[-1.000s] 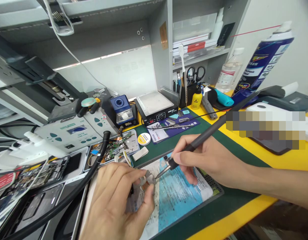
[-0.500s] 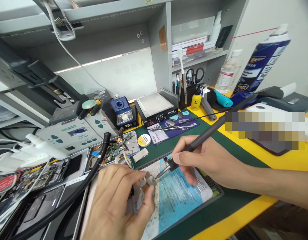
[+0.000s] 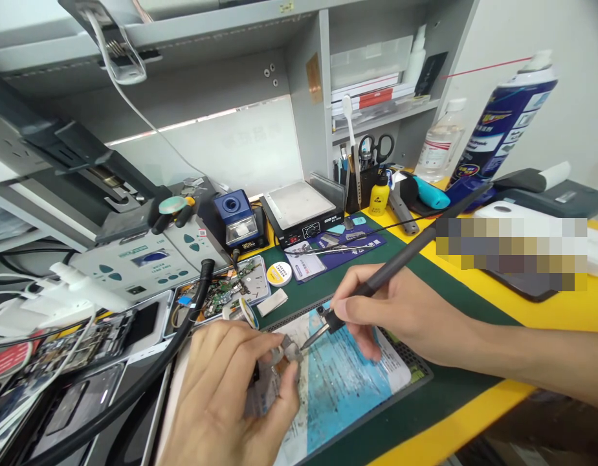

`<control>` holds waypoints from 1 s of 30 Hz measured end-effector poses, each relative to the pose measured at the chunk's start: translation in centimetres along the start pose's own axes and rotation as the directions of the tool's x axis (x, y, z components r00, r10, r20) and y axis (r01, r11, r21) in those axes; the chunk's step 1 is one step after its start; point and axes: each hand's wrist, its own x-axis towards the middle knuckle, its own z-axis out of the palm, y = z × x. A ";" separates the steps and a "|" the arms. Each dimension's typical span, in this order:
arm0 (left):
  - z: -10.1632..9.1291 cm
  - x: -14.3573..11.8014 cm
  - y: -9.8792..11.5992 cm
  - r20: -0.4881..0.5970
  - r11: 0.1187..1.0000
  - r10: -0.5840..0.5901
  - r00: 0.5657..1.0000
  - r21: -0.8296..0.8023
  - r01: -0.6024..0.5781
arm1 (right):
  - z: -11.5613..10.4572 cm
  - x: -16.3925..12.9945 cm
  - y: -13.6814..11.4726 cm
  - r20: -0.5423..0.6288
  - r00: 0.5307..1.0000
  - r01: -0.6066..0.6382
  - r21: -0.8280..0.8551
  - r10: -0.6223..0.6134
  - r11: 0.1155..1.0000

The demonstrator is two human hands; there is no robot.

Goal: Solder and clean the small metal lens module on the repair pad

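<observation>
Over the blue-and-white sheet [image 3: 350, 378], left hand [image 3: 226, 388] pinches small metal part [image 3: 293, 351], thumb and fingertips nearly closed; soldering iron [image 3: 400, 257] tip at its right edge, contact unclear, right hand [image 3: 400, 307] wrapped pen-style. Grips unchanged over past second; work judged steady.

Black is shown by the pen-shaped tool [image 3: 391, 266] and silvery grey by its tip [image 3: 312, 338], while the small part [image 3: 293, 351] is coloured a duller grey. The sheet [image 3: 350, 388] is banded in white and light blue and streaked with dark marks. The mat [image 3: 464, 388] is coloured dark green, the tabletop [image 3: 536, 310] and the bottle [image 3: 378, 200] bright yellow, and the spray can [image 3: 505, 126] is patterned in dark blue and white
</observation>
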 end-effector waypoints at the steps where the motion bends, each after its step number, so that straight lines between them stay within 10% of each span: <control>1: 0.0 0.0 0.0 -0.003 1.000 0.002 1.000 0.000 -0.002 | 0.0 0.0 0.0 0.003 1.000 -0.001 0.000 0.001 1.000; 30: 0.1 0.2 -0.1 -0.001 1.000 0.015 1.000 -0.009 -0.015 | -0.1 -0.2 0.3 0.008 1.000 -0.007 -0.021 0.007 1.000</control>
